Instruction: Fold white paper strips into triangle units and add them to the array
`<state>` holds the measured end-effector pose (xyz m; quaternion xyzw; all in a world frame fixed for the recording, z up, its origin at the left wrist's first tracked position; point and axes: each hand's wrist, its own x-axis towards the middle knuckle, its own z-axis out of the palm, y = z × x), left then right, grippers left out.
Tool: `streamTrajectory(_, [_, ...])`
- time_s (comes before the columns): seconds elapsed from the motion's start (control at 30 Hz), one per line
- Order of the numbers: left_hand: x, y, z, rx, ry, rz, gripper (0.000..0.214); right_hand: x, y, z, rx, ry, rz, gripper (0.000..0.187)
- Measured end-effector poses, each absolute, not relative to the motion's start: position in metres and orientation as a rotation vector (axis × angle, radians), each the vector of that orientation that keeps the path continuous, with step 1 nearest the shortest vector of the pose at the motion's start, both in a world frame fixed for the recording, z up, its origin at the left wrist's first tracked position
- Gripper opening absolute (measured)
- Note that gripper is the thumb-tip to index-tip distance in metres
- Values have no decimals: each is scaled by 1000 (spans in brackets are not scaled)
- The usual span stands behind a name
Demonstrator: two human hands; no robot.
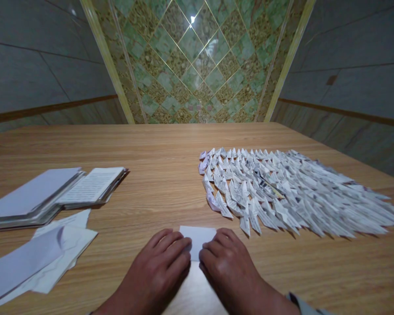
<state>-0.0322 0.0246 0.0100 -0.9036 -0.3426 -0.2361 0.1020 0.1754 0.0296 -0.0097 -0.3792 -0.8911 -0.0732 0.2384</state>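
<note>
A small white piece of paper (197,245) lies at the table's near edge, between my two hands. My left hand (159,262) grips its left side with curled fingers. On the opposite side, my right hand (228,262) has its fingers closed over the paper's right edge. Both thumbs are hidden beneath the hands. To the right, beyond my right hand, many folded paper boats (269,192) stand packed in rows, mostly white with print and a few purplish ones at the left end.
Stacked paper sheets (36,188) and a smaller printed stack (93,186) sit at the left of the wooden table (144,148). Loose, overlapping sheets (36,262) lie nearer, left of my left hand. A tiled wall (200,61) rises behind the table.
</note>
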Motion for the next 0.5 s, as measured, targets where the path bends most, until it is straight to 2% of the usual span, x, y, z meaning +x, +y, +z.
streamTrajectory(0.17, [-17, 32, 10, -2759, -1025, -646, 25, 176, 29, -4, -1038, -2443, -191, 23])
streamTrajectory(0.3, [-20, 32, -1, -2763, -1024, -705, 28, 176, 28, 1, -1063, -2426, -138, 17])
streamTrajectory(0.5, [-29, 32, 0, -2761, -1081, -740, 29, 177, 33, 1, -971, -2355, -177, 25])
